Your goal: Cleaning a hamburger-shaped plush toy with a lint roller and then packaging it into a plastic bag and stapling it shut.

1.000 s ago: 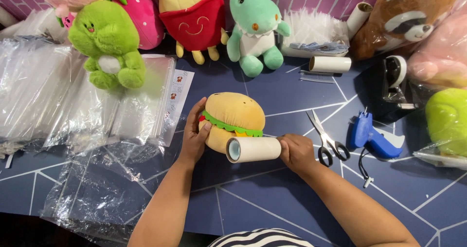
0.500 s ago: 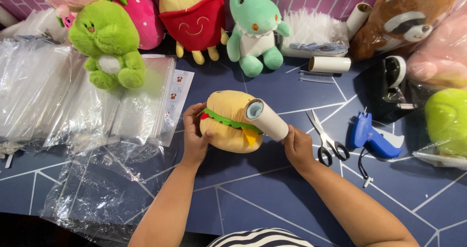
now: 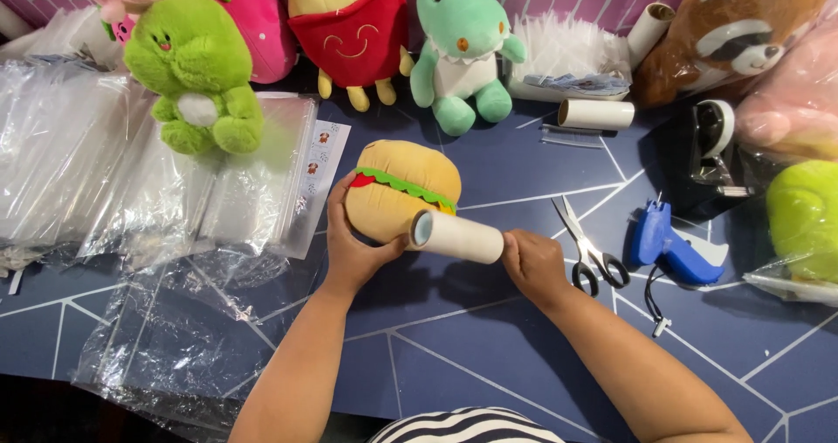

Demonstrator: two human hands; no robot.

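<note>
Burger plush (image 3: 403, 197): soft, rounded, tan bun with a green felt frill and a red edge, resting on the tabletop (image 3: 454, 338) at its middle, cupped from the left side by the left hand (image 3: 353, 247), fingers curled round the bun, thumb under it. Roller (image 3: 457, 236): smooth pale cylinder with a hollow bluish end, lying across the plush's lower right edge, touching it, clasped at its far end in the right hand (image 3: 534, 264). Just right of that hand, scissors (image 3: 589, 249) with black loops, then a blue plastic gun (image 3: 668, 249). Left of the plush, stacks of clear glossy bags (image 3: 131, 190), crinkled. Beyond, a row of fuzzy toys: green bear (image 3: 192, 72), mint dinosaur (image 3: 461, 46).
</note>
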